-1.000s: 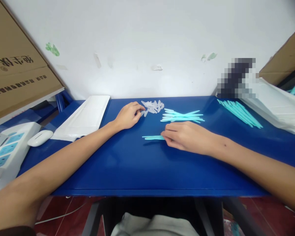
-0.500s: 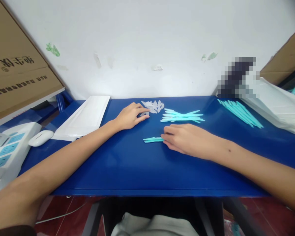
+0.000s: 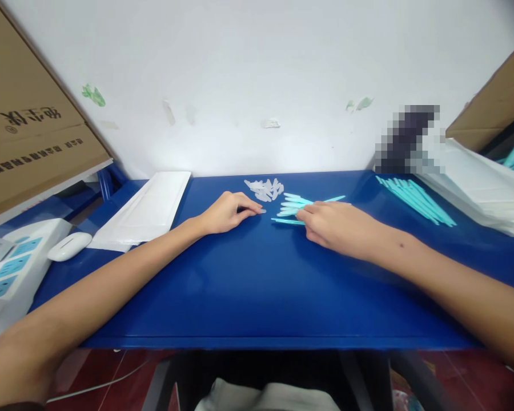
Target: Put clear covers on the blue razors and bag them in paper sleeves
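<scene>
My left hand (image 3: pixel 227 213) is closed in a pinch, with a small translucent plastic piece (image 3: pixel 263 211) showing at its fingertips. Just beyond it lies a little heap of similar translucent pieces (image 3: pixel 264 189). My right hand (image 3: pixel 338 225) is closed around thin turquoise plastic sticks (image 3: pixel 286 221), whose ends stick out to the left of the fingers; how many it grips is hidden. Right behind these fingers is a loose pile of turquoise sticks (image 3: pixel 293 203), partly covered by the hand.
More turquoise sticks (image 3: pixel 416 200) lie at the right, beside a stack of white sleeves (image 3: pixel 488 188). Flat white packets (image 3: pixel 148 208), a white oval case (image 3: pixel 69 246) and a power strip (image 3: pixel 23 257) sit left on the blue table (image 3: pixel 223 297). A cardboard box (image 3: pixel 34 103) leans in.
My left fingers have closed on a translucent piece and drawn slightly away from the heap. My right hand has moved away from me, bringing its sticks up to the turquoise pile.
</scene>
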